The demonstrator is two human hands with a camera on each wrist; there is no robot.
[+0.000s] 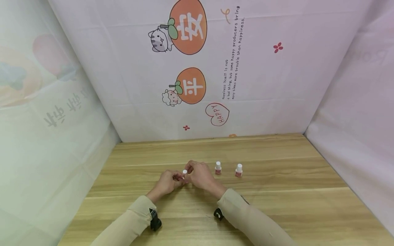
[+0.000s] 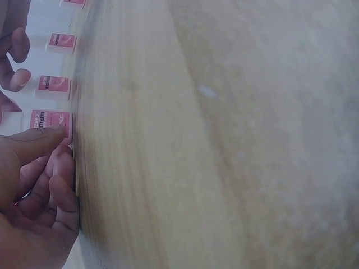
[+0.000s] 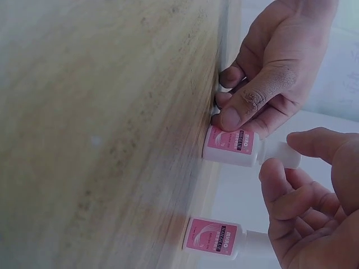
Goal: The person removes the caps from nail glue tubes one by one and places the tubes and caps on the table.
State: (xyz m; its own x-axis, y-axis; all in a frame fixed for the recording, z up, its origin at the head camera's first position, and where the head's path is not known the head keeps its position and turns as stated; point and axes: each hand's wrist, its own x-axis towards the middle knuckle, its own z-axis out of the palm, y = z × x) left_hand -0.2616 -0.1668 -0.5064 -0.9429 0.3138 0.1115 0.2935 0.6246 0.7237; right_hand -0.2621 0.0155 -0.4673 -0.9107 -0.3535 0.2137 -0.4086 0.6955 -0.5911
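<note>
My left hand (image 1: 167, 182) (image 2: 36, 196) (image 3: 280, 73) pinches the lower body of a small white bottle (image 2: 49, 119) (image 3: 227, 147) with a pink label, its thumb lying over the label. This bottle stands upright on the wooden table, its white cap (image 1: 185, 172) (image 3: 287, 154) on top. Around that cap are the thumb and a curled finger of my right hand (image 1: 201, 176) (image 2: 12, 47) (image 3: 320, 207), one on each side. A like bottle (image 2: 54, 85) (image 3: 214, 238) stands beside it in both wrist views; my right hand hides that one in the head view.
Two more such bottles (image 1: 218, 168) (image 1: 238, 170) stand upright to the right of my right hand on the wooden table (image 1: 277, 205). Printed white cloth (image 1: 138, 85) rises behind the table, with cloth at both sides.
</note>
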